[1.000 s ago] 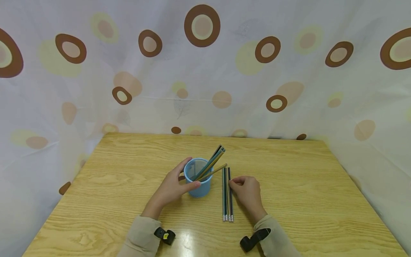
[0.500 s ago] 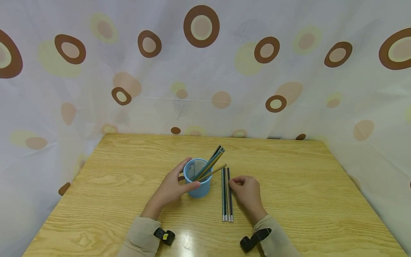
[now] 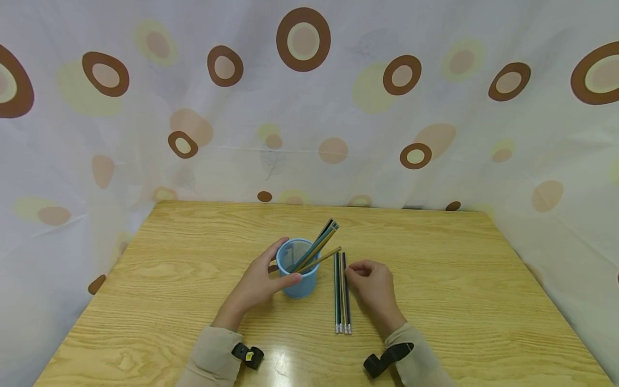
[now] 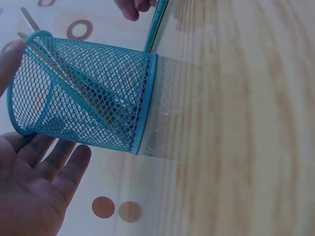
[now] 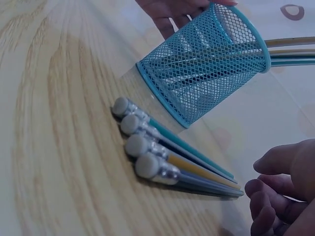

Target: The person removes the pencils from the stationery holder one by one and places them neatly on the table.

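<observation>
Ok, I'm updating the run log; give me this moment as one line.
left hand: holds blue mesh cup; leaning pencils: inside cup; right hand: beside pencil row, contact unclear; pencil row: four, flat on table

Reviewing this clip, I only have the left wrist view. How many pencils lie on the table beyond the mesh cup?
Observer: Four pencils, side by side in a row.
Operator: Which of their ends are nearest the head camera?
Observer: The eraser ends.
Operator: Which pencil is the right hand beside?
Observer: The right hand is by the dark pencil at the row's right end; whether it touches, I can't tell.
</observation>
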